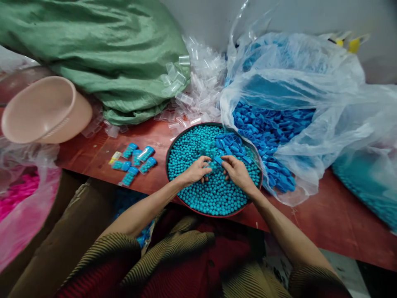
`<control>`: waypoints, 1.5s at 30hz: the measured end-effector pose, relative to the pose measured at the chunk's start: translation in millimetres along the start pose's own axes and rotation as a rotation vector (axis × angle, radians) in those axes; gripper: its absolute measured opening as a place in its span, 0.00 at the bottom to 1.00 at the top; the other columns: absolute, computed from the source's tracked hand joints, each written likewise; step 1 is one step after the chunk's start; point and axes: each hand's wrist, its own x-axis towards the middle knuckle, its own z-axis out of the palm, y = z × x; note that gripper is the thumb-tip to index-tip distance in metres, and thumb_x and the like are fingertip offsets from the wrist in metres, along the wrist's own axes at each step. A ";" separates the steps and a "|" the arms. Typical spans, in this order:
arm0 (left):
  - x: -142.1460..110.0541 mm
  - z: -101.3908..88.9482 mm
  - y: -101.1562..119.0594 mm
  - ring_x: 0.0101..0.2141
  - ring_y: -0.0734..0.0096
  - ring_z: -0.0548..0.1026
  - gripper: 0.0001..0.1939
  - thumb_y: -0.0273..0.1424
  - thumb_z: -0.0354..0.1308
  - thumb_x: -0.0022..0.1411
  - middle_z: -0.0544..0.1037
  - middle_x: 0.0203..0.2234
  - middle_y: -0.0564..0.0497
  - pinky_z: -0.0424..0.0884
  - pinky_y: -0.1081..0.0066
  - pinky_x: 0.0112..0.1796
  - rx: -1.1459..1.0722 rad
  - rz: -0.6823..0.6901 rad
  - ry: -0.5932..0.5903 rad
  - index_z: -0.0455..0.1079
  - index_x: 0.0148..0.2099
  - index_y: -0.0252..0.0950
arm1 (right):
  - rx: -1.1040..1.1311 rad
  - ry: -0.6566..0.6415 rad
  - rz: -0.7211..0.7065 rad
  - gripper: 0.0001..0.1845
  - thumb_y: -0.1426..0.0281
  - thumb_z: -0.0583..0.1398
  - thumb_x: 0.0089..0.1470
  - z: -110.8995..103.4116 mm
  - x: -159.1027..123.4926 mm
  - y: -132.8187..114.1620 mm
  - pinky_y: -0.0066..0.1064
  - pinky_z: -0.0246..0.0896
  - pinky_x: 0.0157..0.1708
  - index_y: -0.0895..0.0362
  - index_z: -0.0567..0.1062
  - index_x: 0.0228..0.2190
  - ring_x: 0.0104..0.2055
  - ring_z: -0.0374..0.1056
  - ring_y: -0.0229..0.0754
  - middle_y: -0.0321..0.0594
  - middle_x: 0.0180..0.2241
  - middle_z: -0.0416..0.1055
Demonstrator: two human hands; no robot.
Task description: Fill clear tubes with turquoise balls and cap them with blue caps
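A round dark tray (169, 145) on the red table is full of small teal balls (214, 194), with several blue caps (229, 142) at its far side. Both my hands meet over the middle of the tray. My left hand (195, 170) is closed around a small clear tube (210, 166). My right hand (236, 170) pinches a blue cap (218, 159) at the tube's end. Several filled, capped tubes (134, 163) lie on the table left of the tray.
A clear plastic bag of blue caps (273, 124) spills out at the right. Empty clear tubes (198, 91) are heaped behind the tray beside a green sack (102, 49). A pink basin (43, 109) and a bag of pink pieces (18, 198) are at the left.
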 end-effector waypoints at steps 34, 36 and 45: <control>-7.6 23.7 2.7 0.18 0.84 0.62 0.20 0.30 0.57 0.54 0.66 0.26 0.57 0.61 0.81 0.16 -0.101 0.151 0.145 0.64 0.51 0.36 | -0.356 -0.044 -0.467 0.12 0.63 0.58 0.53 -6.2 -15.6 -10.1 0.27 0.60 0.27 0.57 0.79 0.31 0.24 0.65 0.36 0.36 0.23 0.72; -6.9 25.6 -1.0 0.18 0.84 0.61 0.17 0.31 0.57 0.53 0.64 0.24 0.58 0.62 0.81 0.16 -0.097 0.162 0.164 0.64 0.47 0.36 | -0.418 -0.127 -0.525 0.11 0.65 0.58 0.54 -10.3 -14.9 -11.6 0.27 0.59 0.28 0.57 0.79 0.31 0.26 0.65 0.36 0.37 0.23 0.71; -15.4 11.0 4.1 0.15 0.82 0.67 0.20 0.38 0.56 0.56 0.67 0.25 0.59 0.58 0.81 0.14 -0.037 0.127 0.050 0.58 0.48 0.38 | 0.002 -0.233 -0.187 0.21 0.61 0.61 0.48 -15.5 -11.9 -13.1 0.32 0.67 0.27 0.56 0.75 0.45 0.26 0.68 0.35 0.39 0.34 0.73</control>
